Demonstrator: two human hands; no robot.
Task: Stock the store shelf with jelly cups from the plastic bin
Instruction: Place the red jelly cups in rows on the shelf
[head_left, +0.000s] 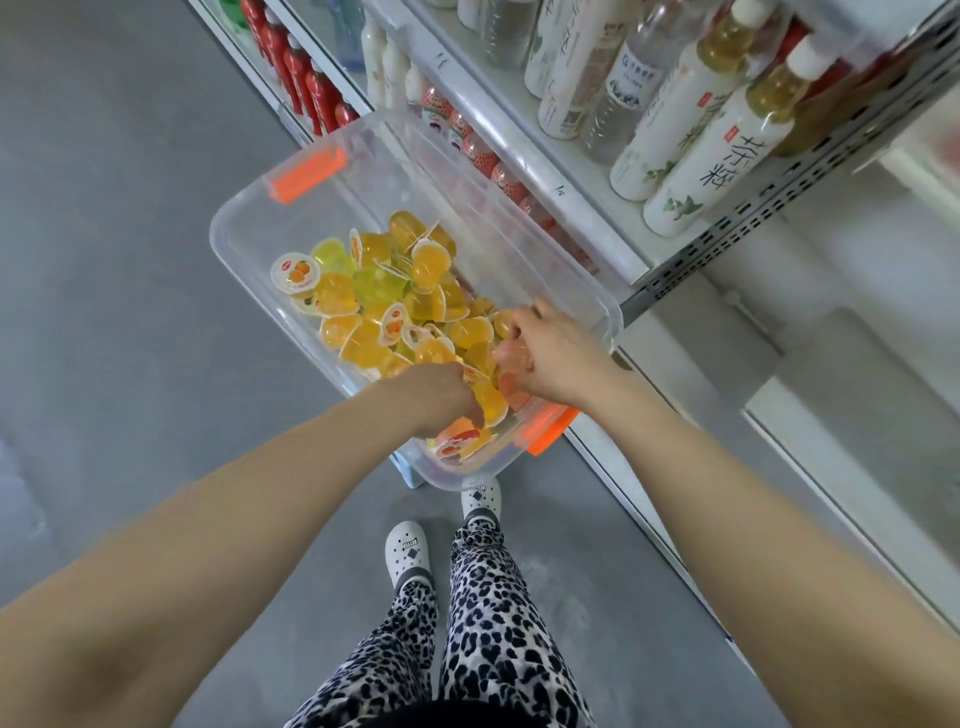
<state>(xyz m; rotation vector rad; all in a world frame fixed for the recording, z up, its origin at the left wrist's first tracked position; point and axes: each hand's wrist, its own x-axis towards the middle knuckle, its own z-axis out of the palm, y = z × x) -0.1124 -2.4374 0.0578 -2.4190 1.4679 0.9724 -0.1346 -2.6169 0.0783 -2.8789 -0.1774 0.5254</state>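
**Head camera: two hands down in one bin (332, 218) of jelly cups (366, 340)**

One clear plastic bin stands on the grey floor (114, 234) side of the store shelf (566, 182), its long wall close along the shelf edge. It carries two orange latches, one at the far end (304, 174) and one at the near end (550, 428). A pale blue support (410, 475) shows under its near corner.

The jelly cups lie heaped in the middle and near part of the bin, too many and too overlapped to count exactly: several dozen, mostly orange and yellow, a few greenish.

The left hand (436, 397) reaches into the near end, its fingers curled down among the cups with fingertips against an orange one; whether it actually grips that cup cannot be told. The right hand (550, 358) is just beside it, above the heap, with fingers curled round orange cups that show between them; how many it holds is unclear.

On the shelf stand two tea bottles (727, 140) with white labels and amber tops in front, and more bottles behind. At least five red bottles (317, 93) line the far lower shelf.

Below are two white clogs (408, 551) and leopard-print trousers (488, 623).
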